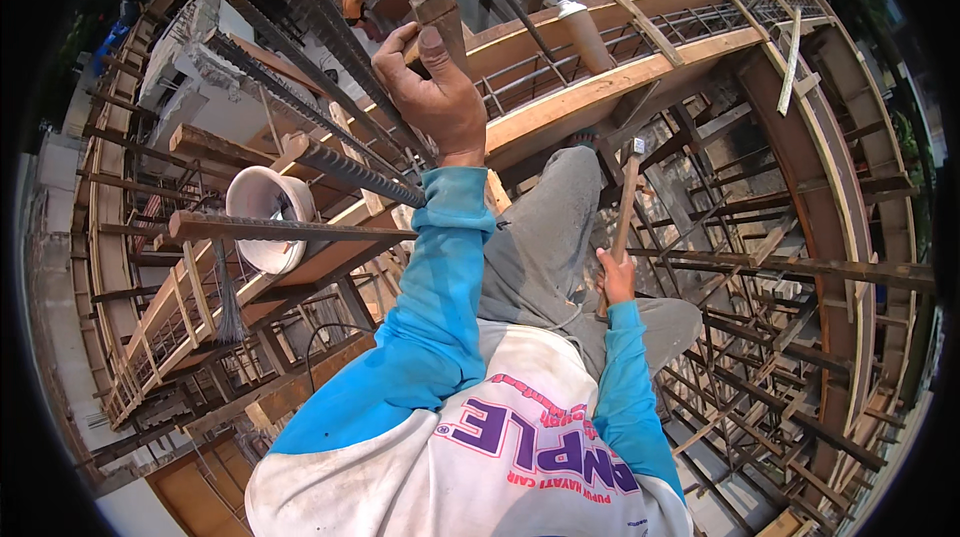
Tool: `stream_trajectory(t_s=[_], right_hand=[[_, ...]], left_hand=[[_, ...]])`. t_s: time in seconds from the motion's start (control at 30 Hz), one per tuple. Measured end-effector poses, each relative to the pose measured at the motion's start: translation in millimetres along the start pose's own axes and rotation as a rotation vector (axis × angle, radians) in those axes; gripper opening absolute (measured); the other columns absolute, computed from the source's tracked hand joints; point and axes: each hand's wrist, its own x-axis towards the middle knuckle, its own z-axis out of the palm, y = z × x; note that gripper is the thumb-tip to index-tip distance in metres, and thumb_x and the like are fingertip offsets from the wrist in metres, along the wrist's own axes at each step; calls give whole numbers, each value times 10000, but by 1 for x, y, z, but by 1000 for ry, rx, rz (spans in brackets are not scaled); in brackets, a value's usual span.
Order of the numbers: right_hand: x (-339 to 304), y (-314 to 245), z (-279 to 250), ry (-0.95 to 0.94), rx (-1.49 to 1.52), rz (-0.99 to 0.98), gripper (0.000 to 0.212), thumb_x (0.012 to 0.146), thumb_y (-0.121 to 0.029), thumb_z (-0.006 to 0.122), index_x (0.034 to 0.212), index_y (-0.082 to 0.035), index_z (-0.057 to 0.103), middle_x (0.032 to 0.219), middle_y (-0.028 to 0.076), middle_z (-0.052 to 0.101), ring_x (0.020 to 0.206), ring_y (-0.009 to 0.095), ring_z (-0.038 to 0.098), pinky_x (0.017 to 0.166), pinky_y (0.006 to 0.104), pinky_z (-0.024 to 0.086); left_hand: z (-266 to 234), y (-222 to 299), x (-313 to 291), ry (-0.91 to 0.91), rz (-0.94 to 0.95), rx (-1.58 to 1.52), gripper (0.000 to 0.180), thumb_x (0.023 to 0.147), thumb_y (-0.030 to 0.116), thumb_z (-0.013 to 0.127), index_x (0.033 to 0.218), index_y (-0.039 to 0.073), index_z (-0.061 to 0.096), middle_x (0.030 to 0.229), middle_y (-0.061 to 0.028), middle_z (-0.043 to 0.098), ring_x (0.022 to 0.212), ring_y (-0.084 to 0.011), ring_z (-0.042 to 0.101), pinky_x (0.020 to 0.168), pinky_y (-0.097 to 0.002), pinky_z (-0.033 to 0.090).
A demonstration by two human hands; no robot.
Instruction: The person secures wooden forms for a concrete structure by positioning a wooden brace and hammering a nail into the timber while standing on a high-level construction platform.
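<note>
My left hand (440, 92) is raised, its fingers and thumb wrapped round a short wooden block (436, 5) beside thick upright rebars. The lower part of the block is hidden by the hand. Lower and to the right, my right hand (617, 279) grips a hammer (627, 202) near the bottom of its wooden handle. The hammer's metal head points up and away from me, next to my bent knee. Between the hands and the timber beam form (570, 89) ahead are my grey-trousered legs.
Ribbed rebars (350, 169) stick up at the left, close to my left arm. A dirty white bucket (268, 199) and a bundle of thin wire (228, 302) are beside them. A tan tapered container (586, 39) stands on the form. Open framework of poles (770, 267) drops away at the right.
</note>
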Motion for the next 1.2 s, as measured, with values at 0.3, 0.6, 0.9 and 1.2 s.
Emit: stream_trajectory(t_s=[0.3,0.6,0.9,1.2], right_hand=[[-15,-72,43,-213,-219,-351,220,832,-219,683,826,-56,536,640,-14,483,538,85,434,489,268,361],[-4,24,29,-210,-451,-253,225,837,-236,676,822,-65,530,606,-4,478,485,102,440,440,284,350],[-11,43,16,-122,-322,-97,321,847,-231,662,1002,42,592,820,26,604,760,152,538,713,311,447],[-30,24,40,-113,-392,-132,293,873,-219,628,1053,7,578,855,8,570,708,90,487,612,246,411]], left_hand=[[-6,-4,-17,42,-152,-202,654,776,393,753,1194,-13,459,1096,-130,528,1099,-248,483,953,-350,378],[-2,-25,-35,43,-142,60,612,640,164,817,1148,13,509,1054,-154,586,955,-305,609,817,-371,492],[-16,-24,-26,76,-111,91,652,609,225,816,1169,70,519,1050,-93,585,950,-282,575,817,-401,449],[-18,-24,-30,27,-162,47,681,643,262,806,1218,103,478,1054,-102,557,942,-293,549,808,-430,383]])
